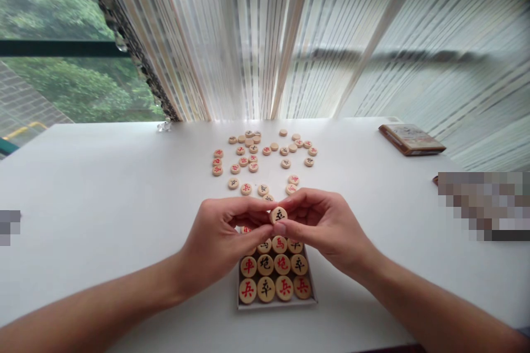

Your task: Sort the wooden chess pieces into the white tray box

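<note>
Between the fingertips of both my hands is a round wooden Chinese chess piece [279, 215] with a black character facing me. My left hand [226, 234] pinches it from the left, thumb below and fingers above. From the right, my right hand [321, 220] grips the same piece, its thumb on the lower edge. Beneath the hands a shallow box [278, 305] holds rows of pieces with red and black characters, such as a red one [247, 290] at the near left corner. My hands hide the box's far part.
Many loose pieces, including a red-marked one [235, 169], lie scattered over the white table [124, 193] beyond my hands. A flat brown-edged box [412, 139] sits at the far right. A small clear ornament [164, 126] stands at the back edge, by a string curtain [240, 38].
</note>
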Demonstrator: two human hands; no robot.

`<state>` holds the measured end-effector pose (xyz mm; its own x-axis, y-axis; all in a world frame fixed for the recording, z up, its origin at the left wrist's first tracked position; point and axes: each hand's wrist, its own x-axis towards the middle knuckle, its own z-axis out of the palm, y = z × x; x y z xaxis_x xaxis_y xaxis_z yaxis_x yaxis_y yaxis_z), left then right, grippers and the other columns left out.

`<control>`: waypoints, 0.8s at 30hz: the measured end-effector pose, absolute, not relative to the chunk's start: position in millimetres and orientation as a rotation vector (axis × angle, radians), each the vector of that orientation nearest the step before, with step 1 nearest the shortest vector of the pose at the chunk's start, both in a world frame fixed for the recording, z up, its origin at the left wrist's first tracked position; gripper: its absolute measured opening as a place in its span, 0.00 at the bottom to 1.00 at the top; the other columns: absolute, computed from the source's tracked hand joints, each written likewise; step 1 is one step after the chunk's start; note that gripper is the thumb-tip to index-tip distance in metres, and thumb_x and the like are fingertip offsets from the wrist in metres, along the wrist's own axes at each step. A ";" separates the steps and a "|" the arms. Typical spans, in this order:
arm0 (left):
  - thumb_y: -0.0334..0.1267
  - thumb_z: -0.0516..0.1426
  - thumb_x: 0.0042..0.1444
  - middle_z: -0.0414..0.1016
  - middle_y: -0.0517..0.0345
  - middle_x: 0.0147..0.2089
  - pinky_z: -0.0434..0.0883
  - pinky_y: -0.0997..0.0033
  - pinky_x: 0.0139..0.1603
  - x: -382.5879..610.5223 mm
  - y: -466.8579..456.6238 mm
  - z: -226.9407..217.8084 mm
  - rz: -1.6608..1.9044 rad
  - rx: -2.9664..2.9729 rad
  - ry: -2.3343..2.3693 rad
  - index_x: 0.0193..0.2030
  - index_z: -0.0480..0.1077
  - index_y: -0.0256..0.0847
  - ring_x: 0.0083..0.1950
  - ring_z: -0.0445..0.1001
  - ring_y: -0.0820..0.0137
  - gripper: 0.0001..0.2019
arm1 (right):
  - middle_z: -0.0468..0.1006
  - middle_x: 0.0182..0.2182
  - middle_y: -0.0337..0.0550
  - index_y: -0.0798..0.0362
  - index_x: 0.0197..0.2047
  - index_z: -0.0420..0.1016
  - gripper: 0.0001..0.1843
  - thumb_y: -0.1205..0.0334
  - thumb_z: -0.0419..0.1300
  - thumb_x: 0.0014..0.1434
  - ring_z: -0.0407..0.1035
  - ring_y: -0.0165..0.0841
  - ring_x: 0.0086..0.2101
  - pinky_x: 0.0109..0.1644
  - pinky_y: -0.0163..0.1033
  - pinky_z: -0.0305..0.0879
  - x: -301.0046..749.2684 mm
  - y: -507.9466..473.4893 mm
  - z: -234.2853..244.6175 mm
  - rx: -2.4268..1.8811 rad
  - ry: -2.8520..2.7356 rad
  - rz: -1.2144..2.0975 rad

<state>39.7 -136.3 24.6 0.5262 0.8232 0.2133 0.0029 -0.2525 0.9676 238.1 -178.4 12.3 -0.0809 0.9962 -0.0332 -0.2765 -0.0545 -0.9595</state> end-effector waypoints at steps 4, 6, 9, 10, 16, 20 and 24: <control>0.31 0.70 0.59 0.89 0.52 0.38 0.83 0.79 0.38 38.6 -136.7 24.7 0.973 1.883 0.696 0.46 0.85 0.36 0.36 0.86 0.70 0.08 | 0.86 0.28 0.42 0.54 0.32 0.83 0.22 0.59 0.86 0.37 0.80 0.32 0.28 0.33 0.35 0.79 235.8 -179.1 12.7 -1.001 -1.002 1.449; 0.30 0.69 0.60 0.89 0.53 0.38 0.82 0.79 0.37 38.7 -136.6 25.7 0.988 1.965 0.678 0.46 0.85 0.37 0.35 0.85 0.72 0.07 | 0.84 0.25 0.40 0.55 0.30 0.82 0.21 0.59 0.86 0.38 0.76 0.29 0.25 0.29 0.32 0.75 234.7 -179.4 13.6 -1.005 -0.982 1.488; 0.27 0.68 0.60 0.88 0.56 0.37 0.80 0.79 0.37 39.0 -136.6 26.8 0.988 2.042 0.665 0.46 0.85 0.38 0.33 0.84 0.73 0.08 | 0.82 0.22 0.39 0.55 0.28 0.82 0.20 0.56 0.85 0.41 0.72 0.26 0.22 0.26 0.30 0.69 233.9 -179.8 15.3 -1.036 -0.983 1.533; 0.27 0.68 0.60 0.88 0.56 0.37 0.79 0.78 0.37 39.0 -136.6 26.8 0.986 2.051 0.663 0.45 0.85 0.39 0.33 0.83 0.73 0.08 | 0.82 0.22 0.39 0.55 0.28 0.82 0.19 0.55 0.85 0.42 0.72 0.26 0.22 0.25 0.30 0.68 234.0 -180.0 15.8 -1.050 -0.987 1.538; 0.29 0.68 0.61 0.88 0.56 0.37 0.79 0.78 0.36 38.3 -135.9 24.3 0.933 1.962 0.651 0.45 0.85 0.38 0.34 0.83 0.72 0.06 | 0.80 0.20 0.39 0.55 0.28 0.84 0.18 0.52 0.83 0.47 0.72 0.28 0.22 0.26 0.31 0.69 236.0 -180.3 17.4 -1.065 -1.028 1.527; 0.28 0.69 0.60 0.88 0.58 0.36 0.78 0.81 0.36 38.2 -136.1 24.1 0.940 1.985 0.653 0.45 0.85 0.39 0.34 0.83 0.74 0.07 | 0.81 0.21 0.40 0.55 0.28 0.83 0.18 0.56 0.85 0.42 0.72 0.27 0.22 0.26 0.31 0.69 235.9 -181.1 17.3 -1.083 -0.959 1.583; 0.27 0.69 0.59 0.88 0.58 0.36 0.78 0.81 0.36 37.9 -136.9 25.5 0.957 2.039 0.641 0.45 0.85 0.37 0.34 0.84 0.74 0.08 | 0.81 0.21 0.39 0.57 0.27 0.82 0.19 0.59 0.85 0.39 0.72 0.26 0.22 0.26 0.28 0.68 234.6 -181.7 18.1 -1.089 -0.928 1.605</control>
<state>37.9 -136.9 25.5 0.5898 0.6972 0.4075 0.1113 -0.5700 0.8140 234.6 -181.7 18.1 -0.1509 0.9629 -0.2239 -0.2865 -0.2594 -0.9223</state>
